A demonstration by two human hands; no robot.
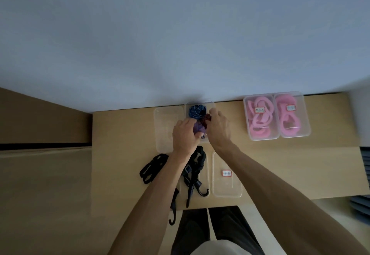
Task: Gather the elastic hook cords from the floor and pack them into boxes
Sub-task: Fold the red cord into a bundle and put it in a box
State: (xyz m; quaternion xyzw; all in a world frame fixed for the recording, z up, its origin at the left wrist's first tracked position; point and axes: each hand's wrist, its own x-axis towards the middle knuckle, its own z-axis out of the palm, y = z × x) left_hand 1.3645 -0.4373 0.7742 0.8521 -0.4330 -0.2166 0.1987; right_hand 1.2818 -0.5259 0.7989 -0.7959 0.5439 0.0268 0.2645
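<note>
A clear plastic box (200, 103) stands on the wooden table (124, 134) against the wall. Inside it lie a coiled blue cord (196, 111), a purple cord (198, 127) and a dark red cord (206, 119). My left hand (185, 136) grips the purple cord at the box's near end. My right hand (219, 129) pinches the dark red cord from the right. Black hook cords (154, 167) lie in loops near the table's front edge, partly under my left forearm, and one hook (172, 219) hangs over the edge.
A clear lid (165, 126) lies left of the open box. Another clear lid with a red-edged label (227, 174) lies near the front. Two closed clear boxes holding pink cords (261, 118) (290, 116) stand at the back right. A lower wooden surface runs along the left.
</note>
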